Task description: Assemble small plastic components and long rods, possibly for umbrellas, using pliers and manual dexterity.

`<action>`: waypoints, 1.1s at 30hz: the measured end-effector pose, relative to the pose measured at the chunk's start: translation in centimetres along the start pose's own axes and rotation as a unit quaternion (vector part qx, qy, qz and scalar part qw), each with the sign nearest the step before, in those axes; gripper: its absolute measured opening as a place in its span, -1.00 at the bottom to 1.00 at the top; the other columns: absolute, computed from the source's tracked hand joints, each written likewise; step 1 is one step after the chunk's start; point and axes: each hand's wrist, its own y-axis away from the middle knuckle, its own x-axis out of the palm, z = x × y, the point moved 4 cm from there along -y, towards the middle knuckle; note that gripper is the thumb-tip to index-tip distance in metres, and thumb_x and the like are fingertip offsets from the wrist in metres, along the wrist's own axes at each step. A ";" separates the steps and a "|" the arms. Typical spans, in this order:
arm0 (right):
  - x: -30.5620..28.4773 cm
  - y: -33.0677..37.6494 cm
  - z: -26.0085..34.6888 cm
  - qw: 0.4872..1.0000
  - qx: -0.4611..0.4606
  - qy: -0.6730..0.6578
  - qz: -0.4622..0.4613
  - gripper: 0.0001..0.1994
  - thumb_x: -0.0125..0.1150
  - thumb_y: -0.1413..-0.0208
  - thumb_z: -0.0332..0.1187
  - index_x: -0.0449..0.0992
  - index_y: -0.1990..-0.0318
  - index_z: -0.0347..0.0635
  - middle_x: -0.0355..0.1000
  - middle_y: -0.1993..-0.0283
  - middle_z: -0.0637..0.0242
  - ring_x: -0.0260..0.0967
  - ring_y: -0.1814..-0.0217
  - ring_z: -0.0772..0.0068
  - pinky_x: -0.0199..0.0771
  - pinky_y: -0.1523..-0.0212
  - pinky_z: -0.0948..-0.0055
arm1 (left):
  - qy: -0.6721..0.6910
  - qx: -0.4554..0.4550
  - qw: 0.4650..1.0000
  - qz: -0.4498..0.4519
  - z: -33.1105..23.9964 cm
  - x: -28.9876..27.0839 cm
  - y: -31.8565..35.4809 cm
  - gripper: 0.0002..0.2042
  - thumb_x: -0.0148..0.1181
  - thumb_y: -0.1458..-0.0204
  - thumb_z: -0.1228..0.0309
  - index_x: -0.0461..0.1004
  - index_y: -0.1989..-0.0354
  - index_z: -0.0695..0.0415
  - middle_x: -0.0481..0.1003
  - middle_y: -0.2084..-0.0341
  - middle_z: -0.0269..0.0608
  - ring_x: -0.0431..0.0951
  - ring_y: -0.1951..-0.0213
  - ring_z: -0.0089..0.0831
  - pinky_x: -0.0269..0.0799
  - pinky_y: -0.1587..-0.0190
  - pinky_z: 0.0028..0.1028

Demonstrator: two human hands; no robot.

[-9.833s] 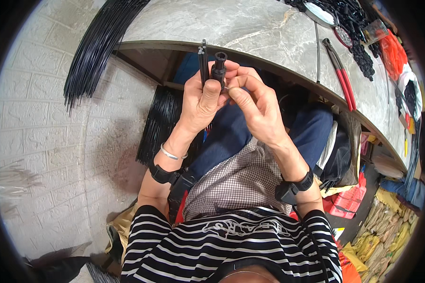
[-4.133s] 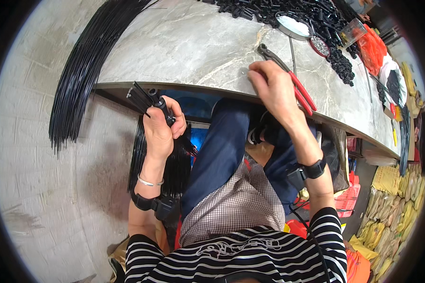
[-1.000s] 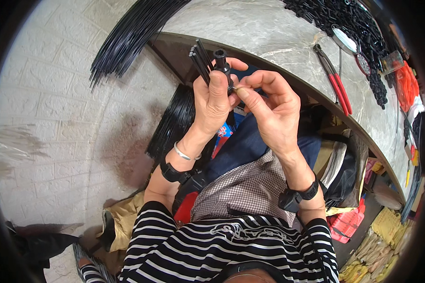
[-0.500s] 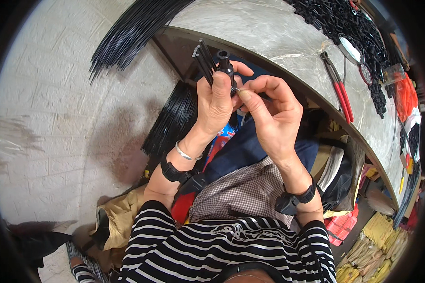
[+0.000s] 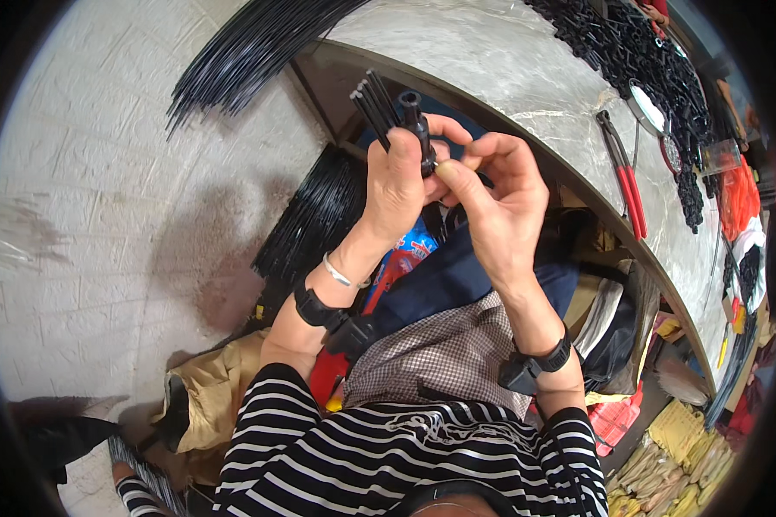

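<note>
My left hand (image 5: 394,194) is closed around several thin black rods (image 5: 372,105) and a black tubular fitting (image 5: 415,123) with a round open end facing up. Its thumb lies along the fitting. Thumb and forefinger of my right hand (image 5: 507,207) pinch at the fitting's lower end. What sits between those fingertips is too small and covered to name; a tiny light spot shows there. Both hands are raised in front of the table edge, above a checked cloth (image 5: 444,353) over my lap.
The curved stone-patterned tabletop (image 5: 500,65) bears red-handled pliers (image 5: 622,177), a white dish (image 5: 645,105) and a heap of small black parts (image 5: 612,52). One bundle of black rods (image 5: 250,65) juts past its left end; another bundle (image 5: 310,215) stands lower down. Yellowish bundles (image 5: 664,461) lie lower right.
Both hands keep nearly the same grip and place. The right fingers have shifted slightly at the fitting's lower end. The surroundings sit a little differently in the view.
</note>
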 end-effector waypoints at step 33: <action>-23.3 -4.0 5.3 0.822 0.210 0.528 -0.036 -0.66 -0.05 -0.26 -0.18 0.38 0.04 -0.30 0.33 0.45 0.37 0.26 0.52 0.62 0.28 0.55 0.59 | 0.200 0.103 0.967 -0.123 -2.6 -10.3 -2.6 -0.25 -0.42 0.08 -0.47 0.40 0.46 0.03 -0.04 0.91 -0.54 -0.08 0.82 -0.64 -0.13 0.68 -0.56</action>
